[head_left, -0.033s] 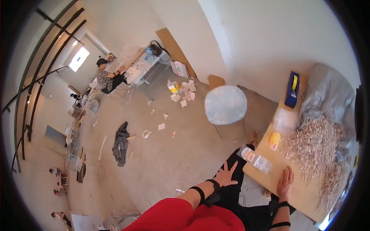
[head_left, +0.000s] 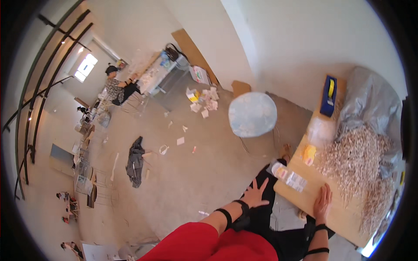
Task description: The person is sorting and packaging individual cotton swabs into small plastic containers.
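My left hand (head_left: pixel 254 194) lies on my black-trousered leg with its fingers spread and nothing in it. At the edge of the wooden table (head_left: pixel 300 198), my right hand (head_left: pixel 322 202) rests flat with its fingers stretched out, holding nothing. Left of that hand, near the table's corner, are a clear plastic packet (head_left: pixel 279 170) and a white printed label (head_left: pixel 296 182). Farther back lies a small yellow-and-white packet (head_left: pixel 308 155). A large heap of thin pinkish-brown pieces (head_left: pixel 359 161) covers the right side of the table, apart from my right hand.
A blue tape dispenser (head_left: pixel 328 96) stands at the table's far end, by a grey plastic sack (head_left: pixel 370 95). Beyond the table is a stool with a light blue seat (head_left: pixel 253 114). A dark cloth-like heap (head_left: pixel 135 163) and paper scraps lie on the floor. Another person (head_left: pixel 117 87) sits far left.
The whole view has shifted very slightly. Both hands stay where they were, one on the leg and one on the table.
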